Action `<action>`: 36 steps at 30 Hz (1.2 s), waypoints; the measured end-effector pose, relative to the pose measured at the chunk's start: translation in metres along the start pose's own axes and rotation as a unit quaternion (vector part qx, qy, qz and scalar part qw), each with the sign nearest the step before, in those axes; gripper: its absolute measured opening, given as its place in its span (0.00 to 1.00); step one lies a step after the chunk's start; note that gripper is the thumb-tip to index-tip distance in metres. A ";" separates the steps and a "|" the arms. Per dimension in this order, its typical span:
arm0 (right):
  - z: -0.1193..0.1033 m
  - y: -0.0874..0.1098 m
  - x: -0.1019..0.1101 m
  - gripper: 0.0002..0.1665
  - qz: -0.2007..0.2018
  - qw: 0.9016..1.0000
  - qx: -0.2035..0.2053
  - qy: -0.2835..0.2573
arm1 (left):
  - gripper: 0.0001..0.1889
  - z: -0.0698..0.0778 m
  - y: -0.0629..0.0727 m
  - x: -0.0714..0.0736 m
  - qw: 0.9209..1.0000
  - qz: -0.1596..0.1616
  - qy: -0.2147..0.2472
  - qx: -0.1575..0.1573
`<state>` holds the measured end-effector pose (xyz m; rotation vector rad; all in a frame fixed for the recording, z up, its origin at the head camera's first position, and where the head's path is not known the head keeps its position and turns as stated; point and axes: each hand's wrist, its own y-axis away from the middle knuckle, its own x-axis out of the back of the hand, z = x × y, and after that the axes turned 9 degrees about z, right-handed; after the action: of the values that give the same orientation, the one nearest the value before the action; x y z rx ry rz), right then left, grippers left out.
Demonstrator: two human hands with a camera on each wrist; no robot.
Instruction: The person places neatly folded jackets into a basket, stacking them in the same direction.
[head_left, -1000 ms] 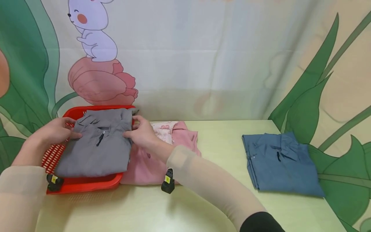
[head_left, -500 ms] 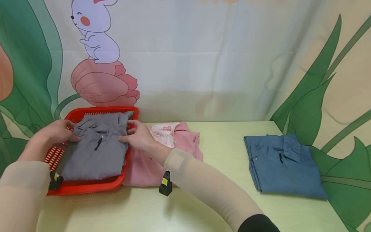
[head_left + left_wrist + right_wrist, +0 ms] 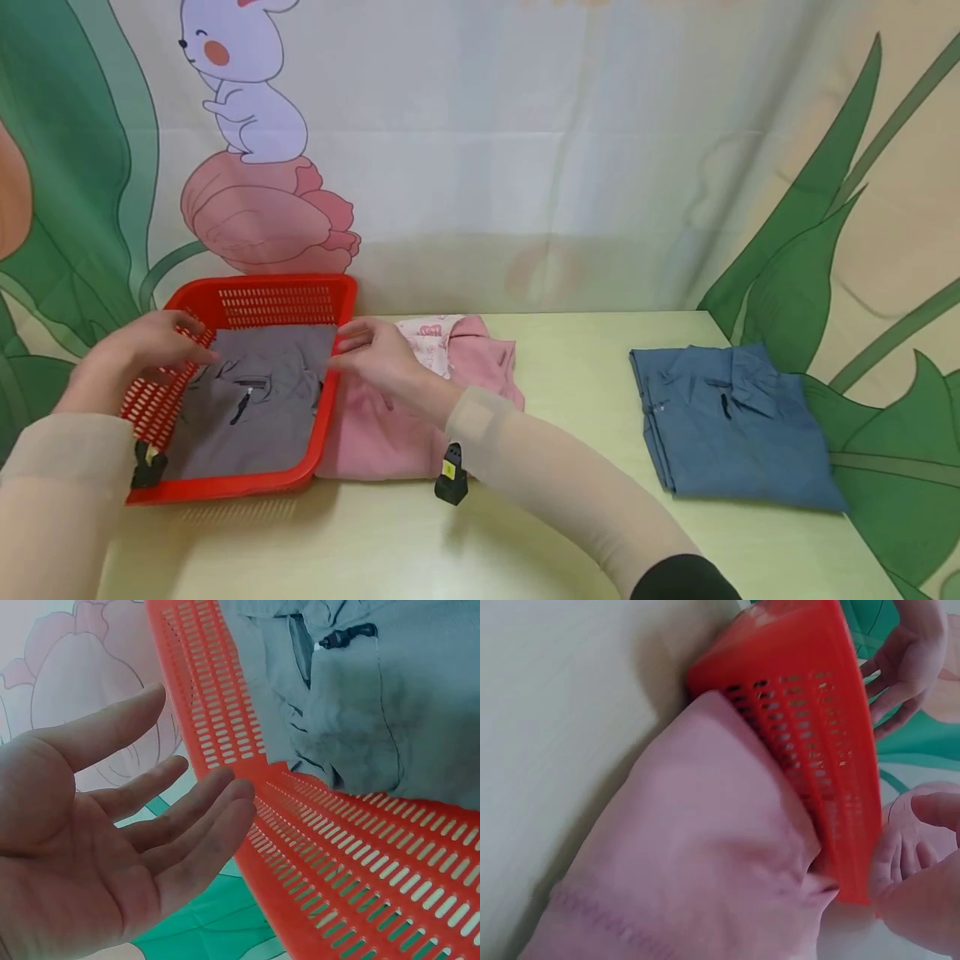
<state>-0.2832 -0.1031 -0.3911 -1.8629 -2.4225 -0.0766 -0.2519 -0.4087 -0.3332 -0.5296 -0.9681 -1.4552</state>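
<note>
A folded grey garment with a short dark zip [image 3: 270,437] lies flat inside the red plastic basket [image 3: 217,487] on the left of the table. My left hand [image 3: 153,346] is above the basket's left side, and the left wrist view shows its fingers [image 3: 199,847] loosely bent and holding nothing. At the right rim hovers my right hand [image 3: 381,360], its fingers apart from the garment; whether they touch the rim cannot be told. Beside the basket, under my right forearm, lies a folded pink garment [image 3: 360,442] with a white printed part.
A folded blue garment [image 3: 735,442] with a dark zip lies at the table's right end. Behind the pale table [image 3: 570,367] hangs a printed curtain [image 3: 465,183]. The basket's right wall borders the pink garment.
The grey garment has gone down from between my hands into the basket and now lies lower and flatter. Both hands have let go of it; the right one moved slightly right.
</note>
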 end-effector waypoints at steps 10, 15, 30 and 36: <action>0.038 0.000 0.052 0.12 -0.014 0.970 0.124 0.208 | 0.40 0.025 0.011 -0.008 0.996 0.033 -0.060 -0.065; 0.046 0.006 0.075 0.15 -0.022 0.919 0.204 0.338 | 0.31 0.039 0.011 -0.019 0.991 0.035 -0.076 -0.105; 0.061 0.019 0.116 0.40 -0.069 0.829 0.246 0.497 | 0.25 0.086 0.029 -0.050 0.986 0.038 -0.045 -0.153; 0.068 0.020 0.121 0.41 -0.106 0.808 0.212 0.540 | 0.27 0.104 0.036 -0.064 0.981 0.065 -0.056 -0.172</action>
<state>-0.2972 0.0245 -0.4472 -0.8986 -1.5993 -0.4320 -0.2307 -0.2844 -0.3190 -0.9201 -0.7546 -1.4936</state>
